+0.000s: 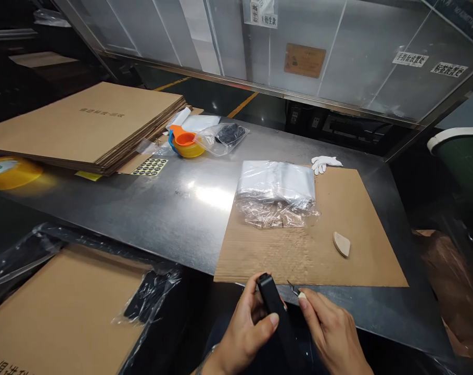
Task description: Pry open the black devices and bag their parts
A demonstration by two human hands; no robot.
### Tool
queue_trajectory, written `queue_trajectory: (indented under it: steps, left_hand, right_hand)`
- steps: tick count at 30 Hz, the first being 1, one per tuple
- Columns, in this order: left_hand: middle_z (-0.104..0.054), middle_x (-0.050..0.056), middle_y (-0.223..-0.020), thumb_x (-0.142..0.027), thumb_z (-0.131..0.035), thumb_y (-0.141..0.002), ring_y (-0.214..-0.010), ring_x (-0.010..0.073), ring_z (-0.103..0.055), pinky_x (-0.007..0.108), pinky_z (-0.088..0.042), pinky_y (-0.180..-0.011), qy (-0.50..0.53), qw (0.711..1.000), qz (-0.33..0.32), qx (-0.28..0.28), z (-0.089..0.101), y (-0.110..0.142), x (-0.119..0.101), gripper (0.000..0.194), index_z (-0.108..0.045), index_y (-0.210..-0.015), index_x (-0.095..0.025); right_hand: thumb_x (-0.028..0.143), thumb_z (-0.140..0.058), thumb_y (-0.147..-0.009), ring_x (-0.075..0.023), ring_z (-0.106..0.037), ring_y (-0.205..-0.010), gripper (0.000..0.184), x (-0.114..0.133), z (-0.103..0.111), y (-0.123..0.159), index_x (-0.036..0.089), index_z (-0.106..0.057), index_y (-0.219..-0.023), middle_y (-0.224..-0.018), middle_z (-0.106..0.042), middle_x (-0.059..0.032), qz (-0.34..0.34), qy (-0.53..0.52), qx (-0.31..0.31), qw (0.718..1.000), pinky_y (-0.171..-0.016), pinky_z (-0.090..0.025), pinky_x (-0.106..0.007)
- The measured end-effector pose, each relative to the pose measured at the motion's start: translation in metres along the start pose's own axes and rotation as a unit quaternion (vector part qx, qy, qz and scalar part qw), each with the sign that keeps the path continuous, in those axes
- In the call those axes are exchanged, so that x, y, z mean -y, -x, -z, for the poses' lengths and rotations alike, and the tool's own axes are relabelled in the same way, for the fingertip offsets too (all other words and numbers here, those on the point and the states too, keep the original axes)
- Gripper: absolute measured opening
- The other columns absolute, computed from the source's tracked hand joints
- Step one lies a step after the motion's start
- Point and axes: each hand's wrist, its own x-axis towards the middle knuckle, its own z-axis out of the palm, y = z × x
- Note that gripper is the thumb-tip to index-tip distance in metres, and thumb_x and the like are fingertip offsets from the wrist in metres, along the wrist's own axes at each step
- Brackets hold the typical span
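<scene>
My left hand point(248, 333) is closed around a long black plastic-looking part point(274, 302), tilted at the front edge of the bench; its lower end is lost in shadow. Pinched in my right hand point(332, 328) is a small craft knife point(294, 289), its thin pointed blade aimed up and left beside the black part. A gap shows between blade and part. Beyond my hands lies a flat cardboard sheet point(259, 255). On it rest a stack of clear plastic bags point(277, 182) and a small beige wedge-shaped block point(341, 245).
A white glove point(326, 163) lies at the cardboard's far edge. Tape rolls point(192, 150), a bagged black item point(230, 134) and a sticker sheet point(150, 167) sit farther left, by stacked cardboard point(84, 120). An open carton point(72, 302) stands lower left. A framed panel point(236, 47) borders the back.
</scene>
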Motion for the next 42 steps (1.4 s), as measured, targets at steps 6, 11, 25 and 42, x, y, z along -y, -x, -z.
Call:
queue_trajectory:
  steps: [6,11,25,42]
  left_hand:
    - [-0.059,0.006,-0.093,-0.049,-0.062,-0.073,-0.088,0.0206,-0.055,0.034,-0.041,-0.08,0.025,1.0,0.015,0.009,-0.002,0.0,-0.002,0.069,-0.026,-0.124,-0.021]
    - [-0.057,0.005,-0.092,-0.05,-0.066,-0.069,-0.087,0.0193,-0.054,0.032,-0.04,-0.079,0.029,0.999,0.032,-0.027,-0.008,0.003,-0.008,0.072,-0.03,-0.123,-0.02]
    - [-0.06,0.01,-0.103,-0.048,-0.063,-0.073,-0.093,0.0229,-0.056,0.036,-0.041,-0.082,0.013,1.0,0.024,0.012,-0.004,0.001,0.001,0.071,-0.025,-0.125,-0.02]
    - [-0.06,0.005,-0.09,-0.047,-0.06,-0.075,-0.079,0.0161,-0.052,0.031,-0.04,-0.075,0.039,0.998,0.011,0.038,-0.007,-0.002,-0.005,0.058,-0.036,-0.12,-0.019]
  right_hand:
    - [0.029,-0.036,-0.094,-0.0152,-0.064,-0.063,0.028,0.008,0.008,0.004,0.019,-0.059,-0.105,-0.079,-0.067,-0.0044,0.056,-0.049,0.004,0.997,-0.058,-0.048,-0.022]
    - [0.026,-0.036,-0.094,-0.0148,-0.063,-0.062,0.027,0.012,0.009,0.004,0.017,-0.058,-0.108,-0.074,-0.065,-0.0045,0.087,-0.031,0.009,0.996,-0.057,-0.047,-0.022]
    - [0.027,-0.034,-0.095,-0.0146,-0.064,-0.063,0.03,0.012,0.009,0.005,0.015,-0.06,-0.105,-0.077,-0.067,-0.0061,0.092,0.015,-0.01,0.996,-0.058,-0.046,-0.021]
    - [0.037,-0.029,-0.095,-0.0127,-0.059,-0.062,0.038,0.004,0.003,-0.009,0.02,-0.058,-0.078,-0.069,-0.061,-0.0008,-0.069,-0.192,0.074,0.976,-0.06,-0.043,-0.021]
